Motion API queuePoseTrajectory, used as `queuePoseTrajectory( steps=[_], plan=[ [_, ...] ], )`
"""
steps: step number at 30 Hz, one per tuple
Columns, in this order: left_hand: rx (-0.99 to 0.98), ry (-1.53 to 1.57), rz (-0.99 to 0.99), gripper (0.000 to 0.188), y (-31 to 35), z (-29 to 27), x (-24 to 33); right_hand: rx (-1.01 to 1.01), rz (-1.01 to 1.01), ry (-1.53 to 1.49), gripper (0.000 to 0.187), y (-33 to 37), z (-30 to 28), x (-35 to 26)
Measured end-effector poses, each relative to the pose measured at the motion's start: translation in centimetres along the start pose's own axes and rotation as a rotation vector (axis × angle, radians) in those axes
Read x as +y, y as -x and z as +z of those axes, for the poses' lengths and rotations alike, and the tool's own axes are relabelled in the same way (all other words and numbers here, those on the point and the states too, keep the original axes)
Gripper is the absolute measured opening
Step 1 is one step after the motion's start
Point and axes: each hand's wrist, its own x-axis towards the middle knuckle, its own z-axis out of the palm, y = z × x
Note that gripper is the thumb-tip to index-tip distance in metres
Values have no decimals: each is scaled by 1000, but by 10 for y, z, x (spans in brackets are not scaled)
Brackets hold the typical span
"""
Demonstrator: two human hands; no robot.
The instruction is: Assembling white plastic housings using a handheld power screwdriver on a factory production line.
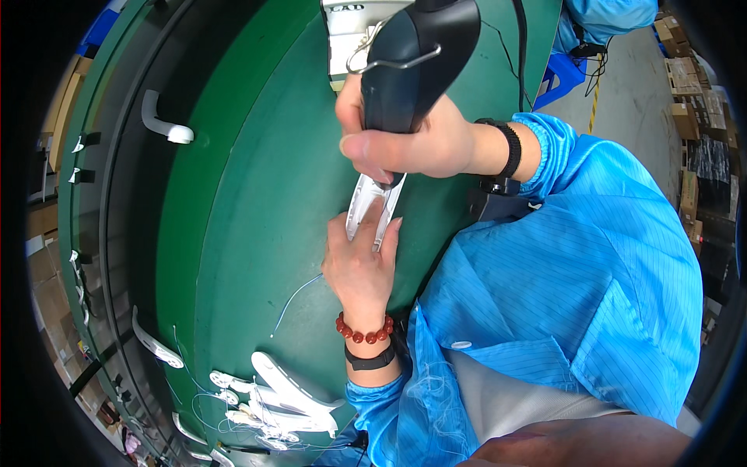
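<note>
My right hand (436, 144) is wrapped round a black electric screwdriver (393, 86), which has a wire hanging hook on its body. Its lower end points down at the upper end of a long, white plastic shell (362, 204). With fingers and thumb around the shell, my left hand (359, 268) holds it against the green table, and one finger lies inside its hollow. The screwdriver's bit is hidden behind my right fingers. From beside my left hand, a thin blue wire (294, 296) trails across the table.
White plastic parts with thin wires (288, 397) lie heaped at the lower left of the green table (264, 210). A conveyor belt (128, 233) runs along the left, with a curved white part (159, 121) at its edge. A white box-shaped device (340, 47) stands at the top.
</note>
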Motion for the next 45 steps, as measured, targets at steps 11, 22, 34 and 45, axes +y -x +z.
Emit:
queuePoseTrajectory(
  steps=[11,22,34,45],
  plan=[
    [33,-28,24,34,8,-5,-4,-33,-130,83,13,15,11,7],
    [164,-104,45,37,4,-18,-49,10,-269,-491,13,10,21,48],
    [594,-677,-163,43,-78,-96,-185,-20,469,-719,15,13,52,127],
    [469,195,-50,15,-24,3,-119,11,428,-633,17,5,46,137]
  ],
)
